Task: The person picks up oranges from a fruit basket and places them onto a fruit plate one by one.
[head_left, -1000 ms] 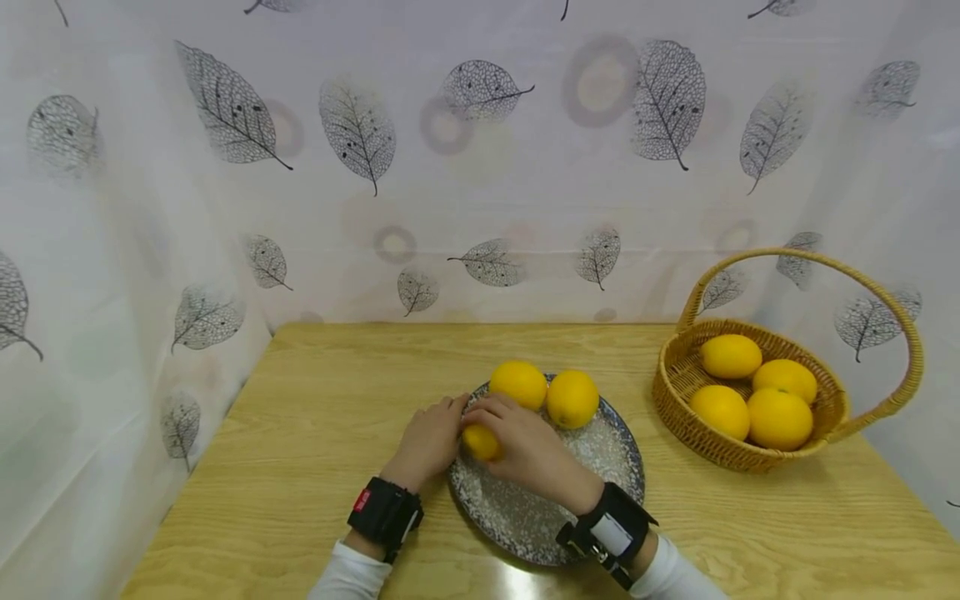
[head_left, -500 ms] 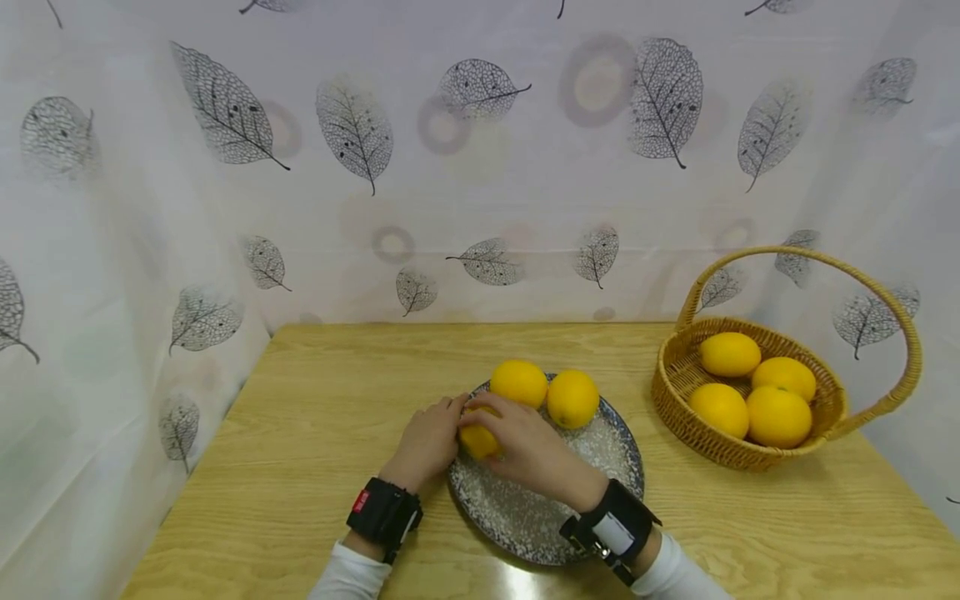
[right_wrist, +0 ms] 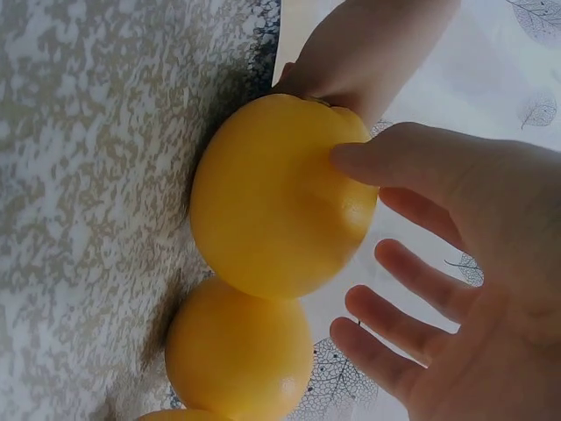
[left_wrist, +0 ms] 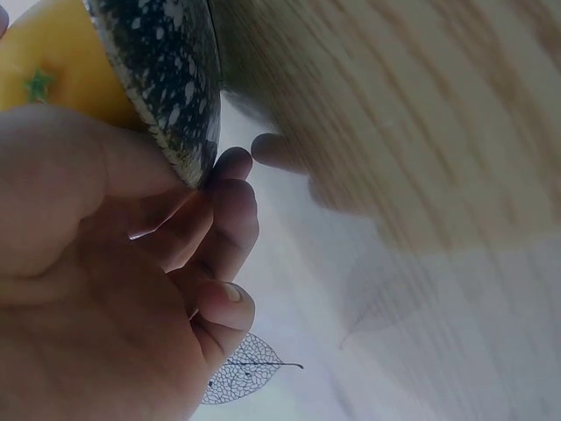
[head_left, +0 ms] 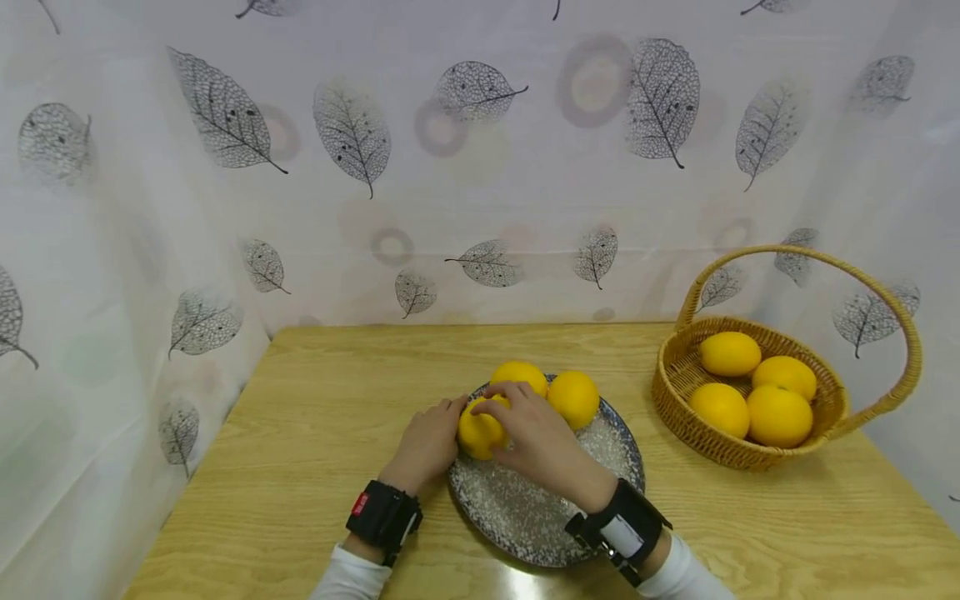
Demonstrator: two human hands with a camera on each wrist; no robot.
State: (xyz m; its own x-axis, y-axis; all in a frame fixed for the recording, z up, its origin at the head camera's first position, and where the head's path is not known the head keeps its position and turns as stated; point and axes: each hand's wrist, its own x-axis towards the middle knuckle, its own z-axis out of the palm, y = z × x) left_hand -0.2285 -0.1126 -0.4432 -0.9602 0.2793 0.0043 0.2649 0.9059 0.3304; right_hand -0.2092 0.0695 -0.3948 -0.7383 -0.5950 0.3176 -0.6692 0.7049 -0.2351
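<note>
Near the left rim of the speckled plate (head_left: 517,525) sits a yellow-orange orange (head_left: 476,433), with a green stem mark (left_wrist: 38,85) visible in the left wrist view. My left hand (head_left: 422,448) grips the plate's rim, thumb by the orange and fingertips curled at the edge. Over the same orange arches my right hand (head_left: 546,443); its fingers are spread apart and loosely bent. In the right wrist view the thumb (right_wrist: 355,162) overlaps the orange's side, while the other fingers stand off it. Two more oranges, one behind (head_left: 517,372) and one to the right (head_left: 574,400), lie on the plate's far side.
A wicker basket (head_left: 693,435) with a tall hoop handle (head_left: 870,283) stands at the right of the wooden table (head_left: 360,367), holding several oranges (head_left: 780,417). Leaf-printed curtain (head_left: 480,183) hangs behind the table and along both sides.
My right hand has loosened from the orange and shifted slightly up and right, its fingers spreading, so more of the fruit shows. The left hand stays on the plate rim.
</note>
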